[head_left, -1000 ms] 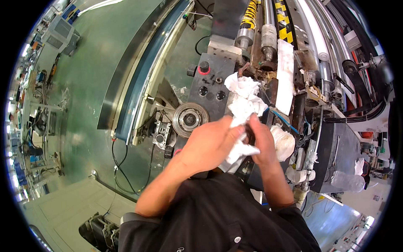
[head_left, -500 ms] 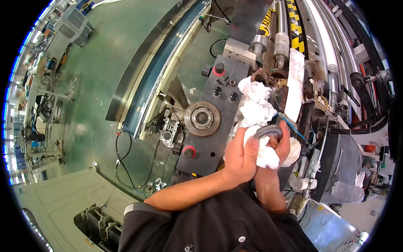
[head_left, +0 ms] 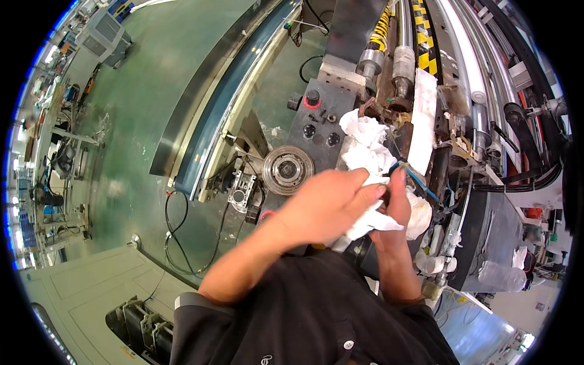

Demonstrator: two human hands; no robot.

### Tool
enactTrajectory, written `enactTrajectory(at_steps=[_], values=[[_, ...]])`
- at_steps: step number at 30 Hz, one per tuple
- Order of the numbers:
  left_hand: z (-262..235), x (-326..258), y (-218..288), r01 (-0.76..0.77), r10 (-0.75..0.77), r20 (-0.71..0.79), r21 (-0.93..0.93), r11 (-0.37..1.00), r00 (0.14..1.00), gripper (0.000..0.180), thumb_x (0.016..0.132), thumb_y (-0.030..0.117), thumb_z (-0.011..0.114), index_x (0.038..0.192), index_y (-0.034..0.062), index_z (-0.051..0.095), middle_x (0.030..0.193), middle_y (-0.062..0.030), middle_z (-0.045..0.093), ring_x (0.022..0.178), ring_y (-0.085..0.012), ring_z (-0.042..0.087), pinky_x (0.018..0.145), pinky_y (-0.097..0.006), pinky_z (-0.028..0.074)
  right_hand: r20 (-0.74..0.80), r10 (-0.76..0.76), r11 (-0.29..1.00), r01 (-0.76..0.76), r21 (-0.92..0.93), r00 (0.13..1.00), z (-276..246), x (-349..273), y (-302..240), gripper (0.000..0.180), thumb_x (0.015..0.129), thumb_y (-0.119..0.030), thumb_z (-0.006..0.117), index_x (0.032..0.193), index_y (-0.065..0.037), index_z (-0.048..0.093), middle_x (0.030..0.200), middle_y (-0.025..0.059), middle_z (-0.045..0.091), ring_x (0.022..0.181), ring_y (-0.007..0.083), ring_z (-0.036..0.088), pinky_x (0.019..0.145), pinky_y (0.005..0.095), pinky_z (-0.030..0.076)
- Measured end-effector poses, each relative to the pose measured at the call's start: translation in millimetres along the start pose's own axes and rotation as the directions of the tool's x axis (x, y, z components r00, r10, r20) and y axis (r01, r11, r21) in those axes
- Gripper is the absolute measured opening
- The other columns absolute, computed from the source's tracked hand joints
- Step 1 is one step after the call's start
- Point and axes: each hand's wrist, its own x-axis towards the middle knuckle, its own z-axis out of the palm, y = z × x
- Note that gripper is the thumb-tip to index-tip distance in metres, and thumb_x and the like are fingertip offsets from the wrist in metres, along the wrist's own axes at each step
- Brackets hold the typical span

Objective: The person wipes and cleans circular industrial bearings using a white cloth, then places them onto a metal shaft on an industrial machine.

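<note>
Two hands meet over a dark machine: the left hand (head_left: 325,204) is clamped on a crumpled white rag (head_left: 368,222), and the right hand (head_left: 398,204) grips a thin blue-tipped tool (head_left: 413,176) against it. Beyond lie a round metal flywheel (head_left: 288,170), a grey control panel (head_left: 319,118) and green floor (head_left: 152,91).

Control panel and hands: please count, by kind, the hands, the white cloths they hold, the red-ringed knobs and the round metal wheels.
Hands: 2, left hand and right hand
White cloth: 1
Red-ringed knob: 1
Round metal wheel: 1
Total: 5
</note>
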Motion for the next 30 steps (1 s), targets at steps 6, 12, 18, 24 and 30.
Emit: enactTrajectory(at_steps=[6,12,18,24,30], values=[[63,-14,-8,-0.161,-0.016,-0.571,-0.259,0.952,0.821,0.028,0.092,0.026,0.049,0.096,-0.0009,0.052,0.067,-0.0180,0.055,0.063,-0.0391,0.055,0.056,-0.043,0.042,-0.205,-0.067,0.978,0.105,0.178,0.977,23,-9,-5,0.042,0.095,-0.042,0.044,0.078,-0.006,0.058,0.056,-0.0031,0.049,0.048,0.0064,0.046,0.047,0.0230,0.039],[83,-2,-16,-0.290,0.085,-0.727,-0.161,0.943,0.681,0.031,0.094,0.025,0.047,0.107,-0.0036,0.049,0.073,-0.0176,0.057,0.064,-0.0372,0.055,0.058,-0.040,0.043,-0.187,-0.194,0.933,0.240,0.267,0.963,8,-1,8,0.042,0.096,-0.043,0.042,0.067,-0.012,0.045,0.054,-0.0028,0.039,0.048,0.0070,0.039,0.046,0.0220,0.033],[3,-9,-11,-0.068,0.067,-0.041,-0.003,0.998,0.997,0.033,0.095,0.030,0.044,0.084,-0.0011,0.046,0.071,-0.0240,0.055,0.070,-0.0437,0.053,0.061,-0.047,0.040,-0.032,0.025,0.972,-0.032,-0.234,0.999,1,-1,-11,0.047,0.098,-0.039,0.039,0.070,-0.004,0.054,0.057,-0.0022,0.044,0.046,0.0069,0.038,0.044,0.0225,0.030],[-12,3,-4,-0.065,0.074,0.080,-0.106,0.992,0.994,0.035,0.094,0.030,0.045,0.079,-0.0004,0.047,0.068,-0.0216,0.053,0.066,-0.0422,0.052,0.057,-0.047,0.038,0.067,0.111,0.948,-0.086,-0.307,0.992,3,-6,-22,0.048,0.097,-0.040,0.042,0.065,-0.006,0.052,0.051,-0.0057,0.037,0.042,0.0031,0.027,0.040,0.0231,0.019],[41,-1,-16,-0.170,0.065,-0.430,-0.211,0.963,0.900,0.030,0.094,0.029,0.048,0.082,0.0010,0.050,0.066,-0.0181,0.054,0.060,-0.0374,0.054,0.053,-0.039,0.041,-0.142,-0.143,0.955,0.099,-0.279,0.980,1,-4,-12,0.047,0.095,-0.040,0.045,0.070,-0.003,0.059,0.052,-0.0044,0.045,0.045,0.0034,0.036,0.042,0.0215,0.023]])
